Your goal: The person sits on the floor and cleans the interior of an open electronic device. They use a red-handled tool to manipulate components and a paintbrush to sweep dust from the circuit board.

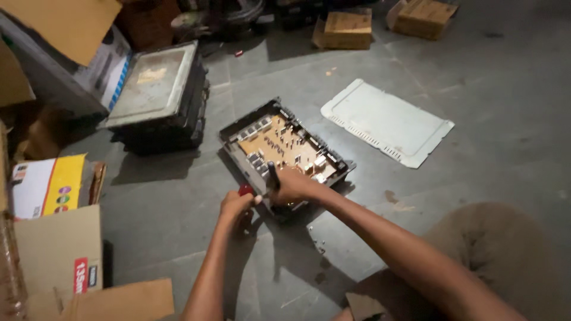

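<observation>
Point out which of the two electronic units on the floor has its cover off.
The smaller unit under the hands: its tan circuit board is exposed. The bigger unit to its left is closed by a metal cover.

Two closed brown cardboard boxes [344, 28] [423, 16] at the far edge, white-and-yellow printed carton [47, 184] at left — plain brown carton with a red label [58, 255] below it

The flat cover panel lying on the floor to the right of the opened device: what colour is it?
The cover panel is off-white or pale grey, seen in the head view.
</observation>
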